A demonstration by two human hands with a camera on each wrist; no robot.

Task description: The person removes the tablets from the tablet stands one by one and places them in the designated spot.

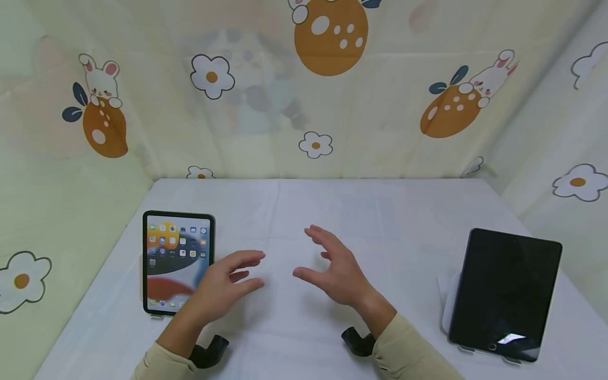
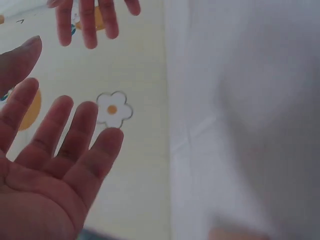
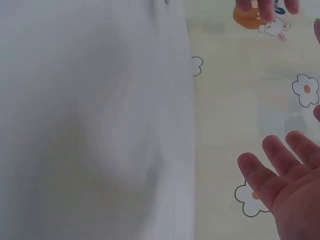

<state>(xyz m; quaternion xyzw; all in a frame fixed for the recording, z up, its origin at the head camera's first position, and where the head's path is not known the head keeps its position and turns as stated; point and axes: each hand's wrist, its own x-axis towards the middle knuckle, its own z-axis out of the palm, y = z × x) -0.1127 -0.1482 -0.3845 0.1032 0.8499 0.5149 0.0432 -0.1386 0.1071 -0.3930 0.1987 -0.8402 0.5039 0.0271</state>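
Over the table (image 1: 380,211) | both hands released, empty: left hand (image 1: 223,285), right hand (image 1: 337,269) | lit tablet (image 1: 178,261) nearest, upright, long axis vertical

left hand (image 1: 223,287): raised, fingers relaxed | right hand (image 1: 339,272): raised, fingers spread

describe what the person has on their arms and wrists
Both arms wear pale beige long sleeves: the left sleeve and the right sleeve end at the wrists. A black mount sits under each wrist, the left mount and the right mount. The left hand and right hand are bare.
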